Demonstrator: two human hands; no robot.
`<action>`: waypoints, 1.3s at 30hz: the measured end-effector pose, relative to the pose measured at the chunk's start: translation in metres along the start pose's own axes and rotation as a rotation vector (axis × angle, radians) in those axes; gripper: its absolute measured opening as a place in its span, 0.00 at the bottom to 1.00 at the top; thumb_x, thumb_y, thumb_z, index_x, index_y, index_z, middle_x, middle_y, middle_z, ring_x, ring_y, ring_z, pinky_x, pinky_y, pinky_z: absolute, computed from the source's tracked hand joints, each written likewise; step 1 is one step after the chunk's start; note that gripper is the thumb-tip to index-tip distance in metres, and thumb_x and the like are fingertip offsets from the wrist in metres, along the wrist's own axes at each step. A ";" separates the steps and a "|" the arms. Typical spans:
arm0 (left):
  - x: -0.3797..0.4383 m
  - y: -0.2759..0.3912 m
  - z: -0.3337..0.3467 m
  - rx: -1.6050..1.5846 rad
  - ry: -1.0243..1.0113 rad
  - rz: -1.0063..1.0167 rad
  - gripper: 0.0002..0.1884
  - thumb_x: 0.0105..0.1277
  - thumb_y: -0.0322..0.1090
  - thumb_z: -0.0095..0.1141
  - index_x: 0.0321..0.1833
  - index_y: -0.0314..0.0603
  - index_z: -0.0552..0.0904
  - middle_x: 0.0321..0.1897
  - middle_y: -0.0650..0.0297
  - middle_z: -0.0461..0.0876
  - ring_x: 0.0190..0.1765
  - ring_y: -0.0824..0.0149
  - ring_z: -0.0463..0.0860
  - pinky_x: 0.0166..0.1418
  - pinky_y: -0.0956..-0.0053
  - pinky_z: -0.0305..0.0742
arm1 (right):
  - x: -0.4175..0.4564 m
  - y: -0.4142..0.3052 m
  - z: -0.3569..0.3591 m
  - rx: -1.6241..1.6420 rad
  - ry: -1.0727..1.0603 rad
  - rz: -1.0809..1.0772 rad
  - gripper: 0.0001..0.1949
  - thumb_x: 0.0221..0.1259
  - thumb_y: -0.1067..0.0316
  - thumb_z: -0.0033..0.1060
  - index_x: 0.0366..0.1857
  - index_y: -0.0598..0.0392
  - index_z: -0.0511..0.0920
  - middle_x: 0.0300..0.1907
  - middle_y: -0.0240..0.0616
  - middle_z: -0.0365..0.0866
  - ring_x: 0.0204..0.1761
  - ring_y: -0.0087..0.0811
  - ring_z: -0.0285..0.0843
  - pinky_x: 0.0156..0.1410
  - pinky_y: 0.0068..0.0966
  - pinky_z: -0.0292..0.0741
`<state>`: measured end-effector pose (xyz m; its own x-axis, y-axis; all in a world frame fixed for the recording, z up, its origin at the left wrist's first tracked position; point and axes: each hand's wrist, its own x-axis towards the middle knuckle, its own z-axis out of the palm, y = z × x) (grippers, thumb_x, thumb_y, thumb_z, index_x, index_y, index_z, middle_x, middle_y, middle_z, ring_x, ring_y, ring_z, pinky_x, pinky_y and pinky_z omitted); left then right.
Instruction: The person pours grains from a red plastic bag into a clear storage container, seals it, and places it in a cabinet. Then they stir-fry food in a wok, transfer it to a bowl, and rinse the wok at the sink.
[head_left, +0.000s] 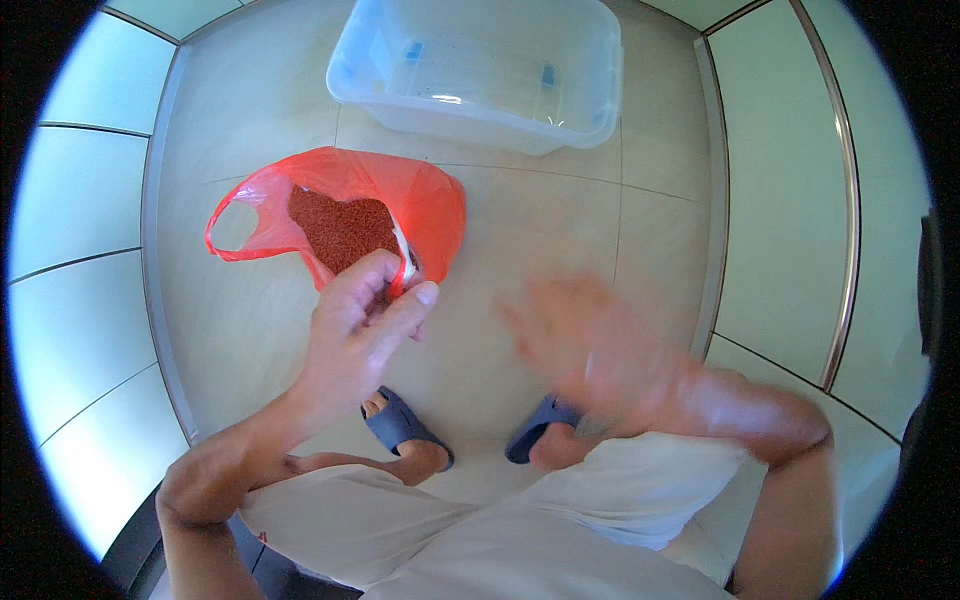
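A red plastic carrier bag (427, 187) rests on the floor, its mouth spread so that reddish-brown granules (341, 225) show inside. One loop handle stretches out to the left. My left hand (367, 315) pinches the near right rim of the bag between thumb and fingers, where a whitish strip shows along the edge. To the right, apart from the bag, my right hand (577, 337) is blurred by motion. Its fingers look spread, and I see nothing held in it.
Beyond the bag stands a translucent plastic storage box (487, 124) with blue patches. Pale cabinet fronts (82, 195) line the left, and more panels (780, 195) with a metal strip the right. Blue slippers (409, 427) are on my feet on the tiled floor (540, 217).
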<state>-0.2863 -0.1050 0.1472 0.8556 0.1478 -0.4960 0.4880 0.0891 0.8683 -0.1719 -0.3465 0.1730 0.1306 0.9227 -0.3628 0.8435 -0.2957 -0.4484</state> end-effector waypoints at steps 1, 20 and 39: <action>-0.002 0.003 0.007 0.011 0.006 0.000 0.08 0.80 0.35 0.64 0.43 0.40 0.81 0.33 0.70 0.81 0.36 0.75 0.79 0.43 0.74 0.76 | -0.020 -0.031 0.004 0.093 -0.102 -0.005 0.27 0.67 0.58 0.70 0.65 0.63 0.79 0.57 0.53 0.84 0.57 0.53 0.86 0.60 0.49 0.82; -0.109 0.037 0.064 0.617 0.026 0.142 0.16 0.75 0.33 0.69 0.31 0.35 0.77 0.22 0.54 0.74 0.23 0.57 0.74 0.30 0.61 0.71 | -0.075 -0.027 0.194 0.752 0.282 0.972 0.27 0.83 0.50 0.58 0.75 0.57 0.76 0.53 0.50 0.88 0.49 0.49 0.90 0.57 0.43 0.85; -0.196 0.051 0.119 0.491 -0.438 0.271 0.09 0.58 0.25 0.72 0.33 0.40 0.82 0.25 0.60 0.80 0.30 0.57 0.83 0.39 0.61 0.78 | -0.025 -0.031 0.276 2.609 0.501 0.976 0.32 0.85 0.33 0.51 0.74 0.50 0.80 0.66 0.38 0.88 0.61 0.37 0.87 0.64 0.40 0.86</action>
<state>-0.4091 -0.2465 0.2890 0.8982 -0.3171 -0.3043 0.1810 -0.3641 0.9136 -0.3455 -0.4285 -0.0299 0.1553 0.3865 -0.9091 -0.9327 0.3607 -0.0060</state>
